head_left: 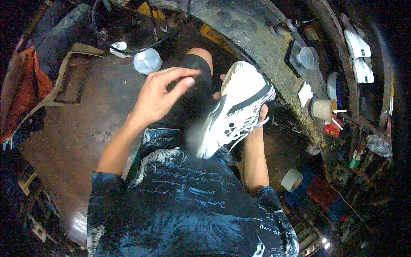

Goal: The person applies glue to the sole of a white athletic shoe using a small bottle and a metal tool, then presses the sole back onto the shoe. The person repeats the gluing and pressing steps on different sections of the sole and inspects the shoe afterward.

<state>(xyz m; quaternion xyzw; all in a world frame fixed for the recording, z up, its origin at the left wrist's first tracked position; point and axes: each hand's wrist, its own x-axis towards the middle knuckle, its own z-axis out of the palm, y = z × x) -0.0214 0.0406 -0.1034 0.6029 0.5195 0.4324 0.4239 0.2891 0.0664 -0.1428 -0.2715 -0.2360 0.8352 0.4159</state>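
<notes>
A white sports shoe (239,100) with black stripes, black dots and white laces is held on its side above my lap. My right hand (263,113) grips it from behind and below; the fingertips show past its left edge, and much of the hand is hidden by the shoe. To the left of the shoe, my left hand (162,92) hovers in the air over my dark-clothed leg (184,100). Its thumb and fingers point toward the shoe with a gap between them, and nothing shows in it. A pale blur lies beside the shoe's lower end.
A stained worktop (257,40) curves along the upper right, bearing a clear plastic tub (308,58) and a brown bottle (284,27). White shoes (357,55) stand at the far right. A translucent jug (147,64) is on the floor. Orange cloth (32,77) hangs at the left.
</notes>
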